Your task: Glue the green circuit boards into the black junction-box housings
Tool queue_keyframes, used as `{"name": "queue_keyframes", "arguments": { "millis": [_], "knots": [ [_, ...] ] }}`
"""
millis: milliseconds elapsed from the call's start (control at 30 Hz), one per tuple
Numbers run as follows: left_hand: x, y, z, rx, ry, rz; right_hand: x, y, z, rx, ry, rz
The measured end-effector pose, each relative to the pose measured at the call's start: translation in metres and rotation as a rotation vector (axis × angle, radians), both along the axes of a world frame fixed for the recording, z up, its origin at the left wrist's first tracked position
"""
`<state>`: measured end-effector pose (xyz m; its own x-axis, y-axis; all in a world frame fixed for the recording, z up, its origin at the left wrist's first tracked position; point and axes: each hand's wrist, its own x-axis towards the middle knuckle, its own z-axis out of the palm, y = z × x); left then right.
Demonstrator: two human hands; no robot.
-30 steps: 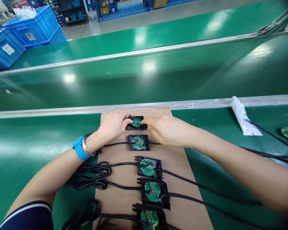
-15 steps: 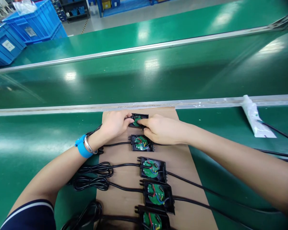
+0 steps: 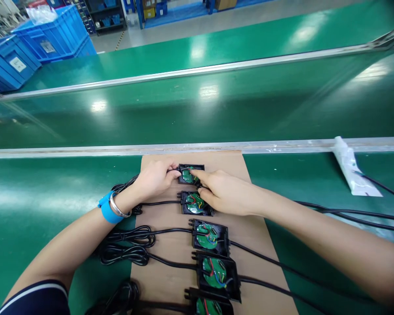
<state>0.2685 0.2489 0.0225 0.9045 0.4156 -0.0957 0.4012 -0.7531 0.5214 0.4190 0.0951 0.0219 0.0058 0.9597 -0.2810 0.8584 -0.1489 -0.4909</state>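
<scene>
One crooked push by the right hand (image 3: 228, 192), grip unclear, could crack the board (image 3: 186, 176), the left hand (image 3: 157, 177) pinching its cable (image 3: 173, 169).

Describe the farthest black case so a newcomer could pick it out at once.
On the green bench lies a brown cardboard sheet with a row of black cases. Follow the row to its far end, by the metal strip. The last case alone has the left hand at its left end and the right index finger at its green board.
</scene>
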Motion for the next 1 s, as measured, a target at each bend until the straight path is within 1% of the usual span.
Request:
{"name": "queue_keyframes", "arguments": {
  "millis": [133, 200, 333, 433, 567, 667, 767, 900, 1000],
  "knots": [
    [-0.001, 0.004, 0.0, -0.065, 0.015, -0.011, -0.002, 0.006, 0.007, -0.091, -0.019, 0.016],
    [-0.001, 0.007, 0.0, -0.053, 0.003, -0.041, -0.004, 0.008, 0.011, -0.114, -0.049, 0.016],
    [-0.002, 0.011, -0.003, 0.093, -0.03, -0.053, -0.005, 0.01, 0.014, -0.121, -0.077, 0.015],
    [-0.003, 0.007, -0.003, 0.183, -0.011, -0.059, -0.005, 0.011, 0.013, -0.116, -0.085, 0.024],
    [0.001, 0.001, 0.004, 0.28, 0.145, -0.11, -0.005, 0.011, 0.01, -0.092, -0.1, 0.027],
    [0.011, 0.002, 0.012, 0.261, 0.293, -0.174, -0.005, 0.012, 0.009, -0.084, -0.099, 0.021],
    [0.023, 0.006, 0.018, 0.257, 0.397, -0.205, -0.004, 0.013, 0.008, -0.084, -0.092, 0.017],
    [0.039, 0.006, 0.016, 0.279, 0.48, -0.19, -0.003, 0.015, 0.007, -0.075, -0.097, 0.038],
    [0.044, 0.001, 0.017, 0.314, 0.512, -0.158, -0.003, 0.015, 0.007, -0.076, -0.092, 0.044]
  ]
}}
